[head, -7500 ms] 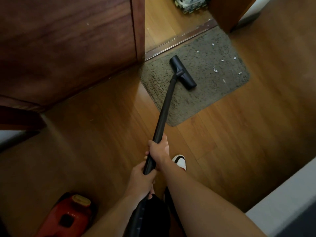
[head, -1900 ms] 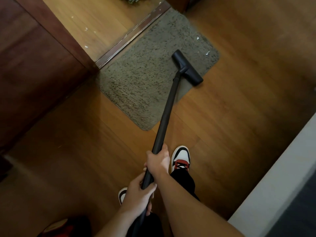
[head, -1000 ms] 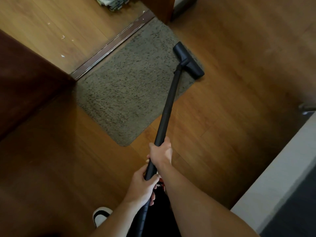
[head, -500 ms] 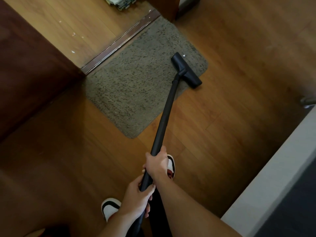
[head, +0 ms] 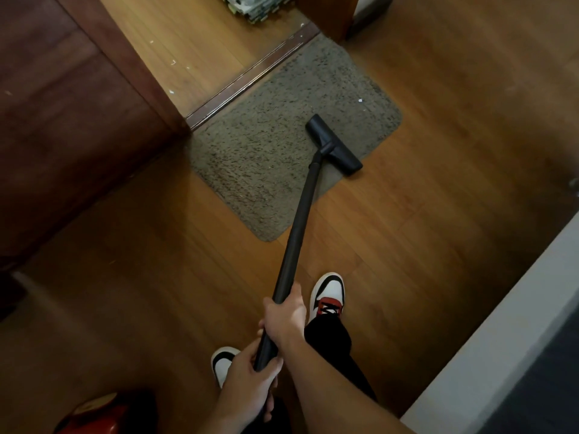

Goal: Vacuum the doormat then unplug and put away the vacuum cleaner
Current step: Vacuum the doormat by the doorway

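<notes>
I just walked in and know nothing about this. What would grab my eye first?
A long black wand runs up the middle, gripped by the right hand above the left hand, its nozzle resting at the right edge of the grey doormat by the doorway. One white scrap lies near the mat's far right corner, and a red vacuum body peeks in at bottom left.

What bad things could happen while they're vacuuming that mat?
The nozzle sits right at the near edge of the mat, so a pull on the wand could snag and fold that edge up. A white scrap lies near the far edge and might be missed. The red vacuum stands close by the left shoe; a step back could mean a trip.
</notes>
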Action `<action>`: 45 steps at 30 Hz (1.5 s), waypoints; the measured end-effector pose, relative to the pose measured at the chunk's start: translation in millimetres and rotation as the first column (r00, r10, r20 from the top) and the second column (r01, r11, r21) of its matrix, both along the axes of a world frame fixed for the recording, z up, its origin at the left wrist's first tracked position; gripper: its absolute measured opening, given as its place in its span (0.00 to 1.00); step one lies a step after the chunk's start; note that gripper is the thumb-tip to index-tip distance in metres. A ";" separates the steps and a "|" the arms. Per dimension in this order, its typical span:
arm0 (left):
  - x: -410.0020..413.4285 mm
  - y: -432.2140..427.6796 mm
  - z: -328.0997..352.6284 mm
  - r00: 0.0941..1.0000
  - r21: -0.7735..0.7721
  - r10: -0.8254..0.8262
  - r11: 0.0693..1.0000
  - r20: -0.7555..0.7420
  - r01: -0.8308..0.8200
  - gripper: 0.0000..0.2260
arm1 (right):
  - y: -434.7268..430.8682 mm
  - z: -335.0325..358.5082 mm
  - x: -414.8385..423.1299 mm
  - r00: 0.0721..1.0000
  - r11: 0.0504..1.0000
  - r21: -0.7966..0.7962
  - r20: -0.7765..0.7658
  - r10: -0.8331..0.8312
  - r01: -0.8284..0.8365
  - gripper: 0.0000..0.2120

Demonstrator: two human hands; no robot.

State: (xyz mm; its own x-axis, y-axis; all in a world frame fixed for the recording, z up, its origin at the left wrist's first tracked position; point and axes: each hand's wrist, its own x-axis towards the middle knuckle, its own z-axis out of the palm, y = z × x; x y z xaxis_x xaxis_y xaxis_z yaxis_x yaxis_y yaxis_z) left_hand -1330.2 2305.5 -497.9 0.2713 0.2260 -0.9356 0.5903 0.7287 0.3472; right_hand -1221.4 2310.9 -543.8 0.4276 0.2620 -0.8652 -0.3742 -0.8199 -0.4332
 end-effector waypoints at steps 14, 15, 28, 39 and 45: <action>63.1 19.6 -16.3 0.998 0.006 0.055 0.998 0.007 -0.055 0.04 | 29.5 -18.2 64.3 0.999 1.000 0.002 0.047 0.024 -0.024 0.14; 71.7 22.2 -18.0 0.998 0.001 0.062 0.998 0.008 -0.062 0.04 | 32.1 -20.2 72.4 0.998 1.000 0.001 0.057 0.027 -0.028 0.13; 171.0 61.4 -33.0 0.996 0.044 0.059 0.997 0.060 -0.062 0.07 | 71.4 -40.2 171.6 0.997 1.000 0.021 0.078 -0.017 0.016 0.13; 227.8 82.8 -34.7 0.993 0.120 0.069 0.990 0.092 -0.079 0.09 | 96.1 -39.1 229.3 0.997 0.999 0.037 0.072 -0.035 0.033 0.12; 211.8 75.2 -29.5 0.992 0.089 0.090 0.991 0.086 -0.098 0.09 | 86.4 -39.1 211.8 0.996 0.999 0.027 0.081 -0.044 0.042 0.13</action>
